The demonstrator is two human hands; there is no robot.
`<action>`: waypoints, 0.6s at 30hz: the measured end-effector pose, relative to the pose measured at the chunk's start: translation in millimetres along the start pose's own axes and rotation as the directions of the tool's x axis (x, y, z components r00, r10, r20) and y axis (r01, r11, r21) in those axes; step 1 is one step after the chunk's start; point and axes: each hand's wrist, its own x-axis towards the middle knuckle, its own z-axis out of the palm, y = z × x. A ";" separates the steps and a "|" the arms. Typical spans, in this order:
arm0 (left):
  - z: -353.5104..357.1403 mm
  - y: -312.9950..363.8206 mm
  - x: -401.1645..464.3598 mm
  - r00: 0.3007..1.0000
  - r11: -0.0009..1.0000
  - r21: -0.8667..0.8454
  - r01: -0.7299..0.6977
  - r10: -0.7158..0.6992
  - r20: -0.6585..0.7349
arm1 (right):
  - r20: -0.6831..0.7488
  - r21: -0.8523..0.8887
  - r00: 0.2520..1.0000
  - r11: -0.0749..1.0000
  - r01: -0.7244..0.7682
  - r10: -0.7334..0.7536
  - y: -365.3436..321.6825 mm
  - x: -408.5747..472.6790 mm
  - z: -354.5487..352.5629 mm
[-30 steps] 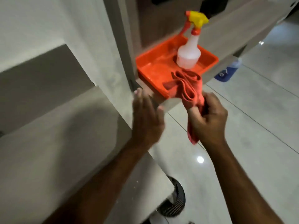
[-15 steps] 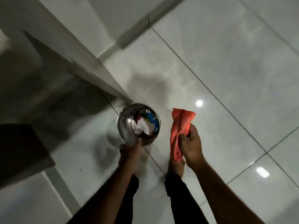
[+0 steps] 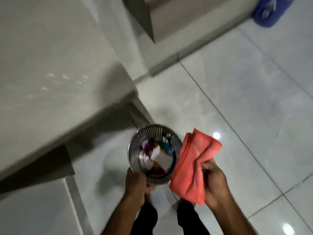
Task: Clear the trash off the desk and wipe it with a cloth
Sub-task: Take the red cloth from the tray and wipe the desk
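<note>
A round metal trash bin (image 3: 135, 146) holds several bright wrappers and white paper (image 3: 160, 156). My left hand (image 3: 135, 182) grips the bin's near rim and holds it off the tiled floor. My right hand (image 3: 213, 182) is closed on a folded orange-red cloth (image 3: 191, 165), which hangs just right of the bin and overlaps its edge. The pale desk top (image 3: 59, 73) fills the upper left, its corner just above the bin.
Glossy white floor tiles (image 3: 245, 99) spread to the right. A second desk or shelf panel (image 3: 169, 19) stands at the top middle, with a blue object (image 3: 271, 12) on the floor at the top right. My dark trouser legs (image 3: 147, 219) show below.
The view swung from the orange tray with the spray bottle down to the floor. My left hand took the bin's rim and raised it closer. The cloth stayed in my right hand.
</note>
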 end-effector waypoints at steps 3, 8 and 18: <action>-42.8 31.0 -70.4 0.998 0.998 -0.036 0.056 -0.054 0.036 | 0.127 0.052 0.991 0.998 0.041 -0.047 -15.2 -61.2 65.3; -120.0 73.2 -141.2 0.987 0.986 -0.128 0.104 -0.087 0.132 | 0.173 -0.286 0.984 0.953 0.102 -0.054 -12.8 -150.8 198.9; -176.7 103.2 -161.0 0.994 0.980 -0.194 0.050 -0.030 0.105 | 0.501 -0.820 0.470 -0.226 0.526 -0.726 2.2 -162.3 352.5</action>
